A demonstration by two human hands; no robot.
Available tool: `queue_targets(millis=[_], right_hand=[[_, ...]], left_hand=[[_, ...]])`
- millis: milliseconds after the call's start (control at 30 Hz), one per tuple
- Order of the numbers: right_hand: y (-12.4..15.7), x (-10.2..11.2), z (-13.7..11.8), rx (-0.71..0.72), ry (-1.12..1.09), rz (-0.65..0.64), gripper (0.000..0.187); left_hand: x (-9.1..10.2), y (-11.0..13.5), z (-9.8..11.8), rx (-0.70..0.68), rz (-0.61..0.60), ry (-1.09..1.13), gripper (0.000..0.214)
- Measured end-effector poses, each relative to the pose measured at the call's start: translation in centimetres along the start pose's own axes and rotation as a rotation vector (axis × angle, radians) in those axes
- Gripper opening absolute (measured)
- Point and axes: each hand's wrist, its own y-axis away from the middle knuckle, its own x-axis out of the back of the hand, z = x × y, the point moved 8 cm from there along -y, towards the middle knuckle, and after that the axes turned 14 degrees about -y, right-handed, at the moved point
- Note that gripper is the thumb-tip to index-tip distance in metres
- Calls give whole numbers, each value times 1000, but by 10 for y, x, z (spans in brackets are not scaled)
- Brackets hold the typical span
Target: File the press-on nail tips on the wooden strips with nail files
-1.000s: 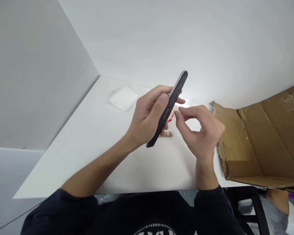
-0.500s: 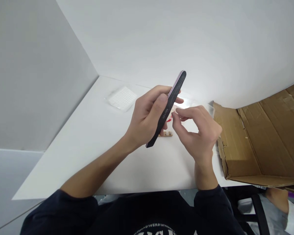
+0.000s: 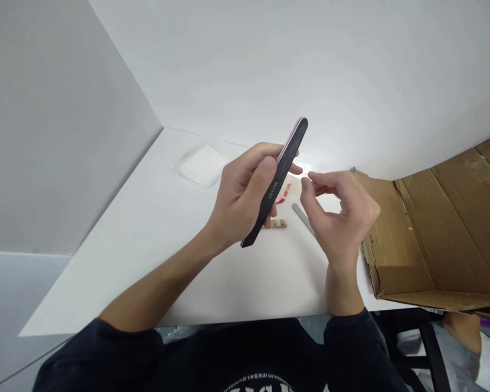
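Observation:
A black nail file, marked 80/120, is tilted up to the right in my left hand, the thumb pressing its face and the fingers behind it. Right of it, apart from the file, my right hand has its thumb and forefinger brought together in a pinch. Whatever may be between those fingertips is too small to make out. Beneath the hands lie a red-printed packet, a narrow grey strip partly covered by my right hand, and a small wooden-coloured strip partly behind the file.
A clear packet holding a white gridded sheet lies at the back left of the white table. On the right stands an open cardboard box. Another person's arm and a dark chair frame show at the lower right.
My right hand has drawn away from the file to the right, still pinched, uncovering the grey strip and more of the packet. My left hand keeps the file in nearly the same place.

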Motion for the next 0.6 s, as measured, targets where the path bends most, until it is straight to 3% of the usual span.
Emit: queue_targets(millis=[600], right_hand=[[-1,-2,9,-51,-66,-11,10]], left_hand=[[0,1,0,17,0,13,39]])
